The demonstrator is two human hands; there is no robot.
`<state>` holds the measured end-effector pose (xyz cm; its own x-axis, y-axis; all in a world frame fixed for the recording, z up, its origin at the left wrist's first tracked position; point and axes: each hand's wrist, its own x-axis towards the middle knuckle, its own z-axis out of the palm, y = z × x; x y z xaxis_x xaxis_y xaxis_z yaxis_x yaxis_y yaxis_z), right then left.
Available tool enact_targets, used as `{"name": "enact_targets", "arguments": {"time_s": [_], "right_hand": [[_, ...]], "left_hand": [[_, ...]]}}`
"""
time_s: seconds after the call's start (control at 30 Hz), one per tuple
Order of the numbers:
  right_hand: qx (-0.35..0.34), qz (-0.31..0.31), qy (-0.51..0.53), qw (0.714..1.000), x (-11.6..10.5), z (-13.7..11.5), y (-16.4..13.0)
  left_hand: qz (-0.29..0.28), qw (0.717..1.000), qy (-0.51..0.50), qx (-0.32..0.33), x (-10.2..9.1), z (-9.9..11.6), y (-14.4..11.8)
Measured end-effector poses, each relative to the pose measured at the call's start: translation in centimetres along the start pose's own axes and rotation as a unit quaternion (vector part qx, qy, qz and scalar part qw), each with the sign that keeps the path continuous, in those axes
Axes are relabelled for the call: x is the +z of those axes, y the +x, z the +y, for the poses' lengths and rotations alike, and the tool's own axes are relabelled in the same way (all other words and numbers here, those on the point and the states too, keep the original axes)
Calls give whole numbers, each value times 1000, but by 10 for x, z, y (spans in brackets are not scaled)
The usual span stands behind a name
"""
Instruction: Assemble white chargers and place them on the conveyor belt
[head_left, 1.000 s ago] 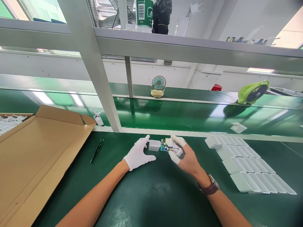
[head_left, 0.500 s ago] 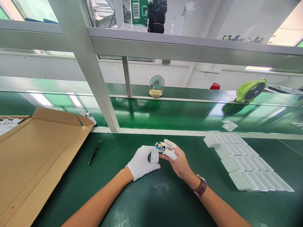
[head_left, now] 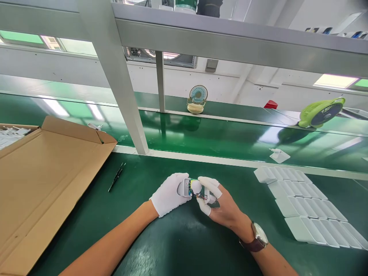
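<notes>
My left hand [head_left: 170, 194], in a white glove, is closed around a small white plastic housing [head_left: 186, 186] at the middle of the bench. At the housing's right side sits a circuit board [head_left: 190, 187] with a round white part [head_left: 196, 186] on it. My right hand [head_left: 220, 197] wears white finger cots and a wristwatch. Its fingers are closed on the circuit board assembly from the right. A small white piece [head_left: 210, 197] lies against its palm, with thin wires between it and the board. How deep the board sits in the housing I cannot tell.
Black tweezers [head_left: 117, 177] lie left of my hands, beside a large open cardboard box [head_left: 57, 172]. Several rows of white plastic housings [head_left: 310, 207] stand at the right. Behind the metal frame post [head_left: 123, 84] runs a green conveyor belt [head_left: 230, 138] carrying a white part [head_left: 279, 155].
My right hand has turned over, palm now downward, and brought the circuit board up to the housing's right side. The left hand still holds the housing. The view has shifted slightly.
</notes>
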<state>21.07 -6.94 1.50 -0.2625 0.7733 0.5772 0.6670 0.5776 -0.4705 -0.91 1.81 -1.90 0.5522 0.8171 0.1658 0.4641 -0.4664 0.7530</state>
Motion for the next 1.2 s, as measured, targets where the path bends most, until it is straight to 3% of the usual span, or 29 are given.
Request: {"name": "enact_targets", "arguments": {"time_s": [0.4,1.2], "right_hand": [[24,-59,-56,996,0,0,0],[-10,-41,-61,997,4,1,-3]], "left_hand": [[-1,998,49,46,2,0,-3],[-2,997,55,60,-3,13,3]]}}
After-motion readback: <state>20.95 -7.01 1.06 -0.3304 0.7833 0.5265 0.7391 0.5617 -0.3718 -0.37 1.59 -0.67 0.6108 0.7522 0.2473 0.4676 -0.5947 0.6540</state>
